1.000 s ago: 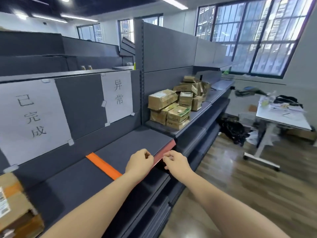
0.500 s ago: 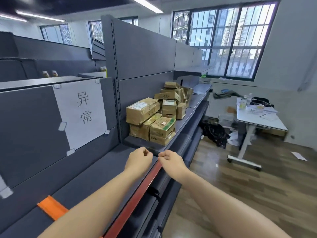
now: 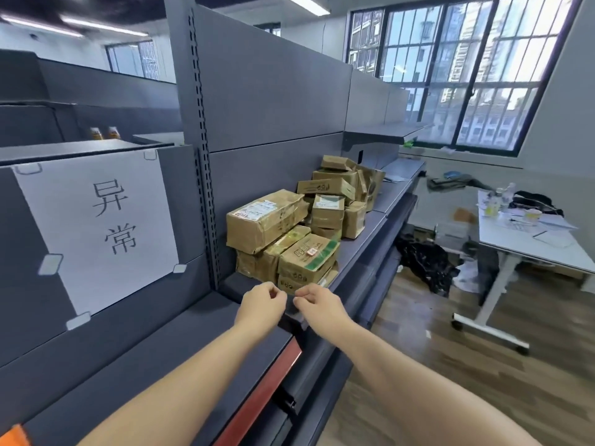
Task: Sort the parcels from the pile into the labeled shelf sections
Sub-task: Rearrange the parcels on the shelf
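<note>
Both hands have moved far along the shelf (image 3: 180,346) toward the parcels (image 3: 289,233), the orange strip now nearly out of view. Left hand (image 3: 262,305) & right hand (image 3: 317,305) hover side by side, fingers curled, holding nothing. Parcels piled on far shelf section, right of the paper label (image 3: 103,226). White desk (image 3: 528,243) far right.

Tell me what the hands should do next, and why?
Probably reach forward and take the green-printed box at the front of the parcel pile. Both the left hand and right hand hover just before it, fingers curled, holding nothing.
</note>
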Demonstrator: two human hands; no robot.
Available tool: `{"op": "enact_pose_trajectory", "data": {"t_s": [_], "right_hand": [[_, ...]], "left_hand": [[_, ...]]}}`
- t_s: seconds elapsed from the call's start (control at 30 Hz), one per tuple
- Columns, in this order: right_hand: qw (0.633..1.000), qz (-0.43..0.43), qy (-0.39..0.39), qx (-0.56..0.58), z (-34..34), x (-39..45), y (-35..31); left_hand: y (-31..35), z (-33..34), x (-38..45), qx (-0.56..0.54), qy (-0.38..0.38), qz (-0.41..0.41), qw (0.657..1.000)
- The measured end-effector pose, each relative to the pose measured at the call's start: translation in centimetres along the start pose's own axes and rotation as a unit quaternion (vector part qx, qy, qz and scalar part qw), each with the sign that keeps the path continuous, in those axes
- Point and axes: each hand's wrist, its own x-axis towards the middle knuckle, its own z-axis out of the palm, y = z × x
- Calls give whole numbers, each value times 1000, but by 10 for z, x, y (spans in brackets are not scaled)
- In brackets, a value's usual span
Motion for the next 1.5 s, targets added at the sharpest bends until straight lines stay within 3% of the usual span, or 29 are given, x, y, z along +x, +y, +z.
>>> {"op": "enact_pose_trajectory", "data": {"t_s": [0.27, 0.63, 1.5], "right_hand": [[996, -48, -63, -35, -64, 109, 13], [991, -83, -105, -25, -108, 200, 45], [998, -55, 4, -19, -207, 456, 78]], "left_hand": [[59, 50, 79, 14, 58, -17, 998], [85, 94, 153, 5, 107, -64, 992], [169, 181, 421, -36, 70, -25, 997]]}}
